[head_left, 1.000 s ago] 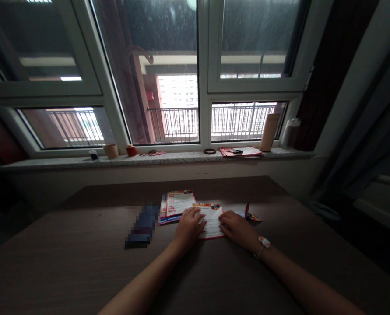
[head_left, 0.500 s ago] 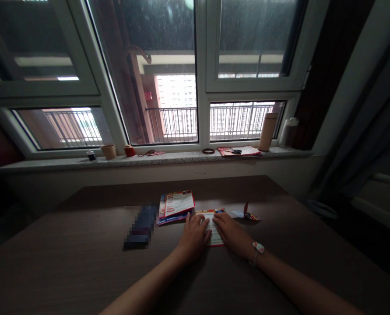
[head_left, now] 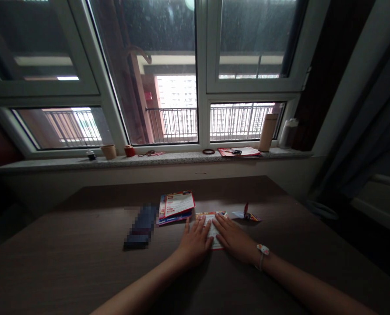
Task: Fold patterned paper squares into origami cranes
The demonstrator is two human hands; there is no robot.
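Note:
A printed sheet of paper [head_left: 217, 241] with a red edge and a colourful top strip lies on the table under both hands. My left hand [head_left: 196, 240] rests flat on its left side, fingers spread. My right hand [head_left: 232, 236] lies flat over its right side, fingers stretched out; a bracelet [head_left: 262, 250] circles that wrist. Much of the sheet is hidden by the hands. Just beyond my left hand is a small stack of printed leaflets [head_left: 177, 204]. Right of my right hand sits a small folded paper piece [head_left: 247, 213] with a pointed part standing up.
A dark, pixelated flat object [head_left: 140, 227] lies left on the brown table [head_left: 83, 262]. Along the windowsill [head_left: 175, 158] stand a paper cup [head_left: 108, 152], a red spool-like item [head_left: 129, 151], scissors [head_left: 236, 152] on papers, a tan flask [head_left: 268, 132] and a grey bottle [head_left: 288, 133].
Both hands have flattened and spread their fingers on the sheet. The sheet and my right wrist have shifted slightly toward me. The leaflet stack and folded piece stay put.

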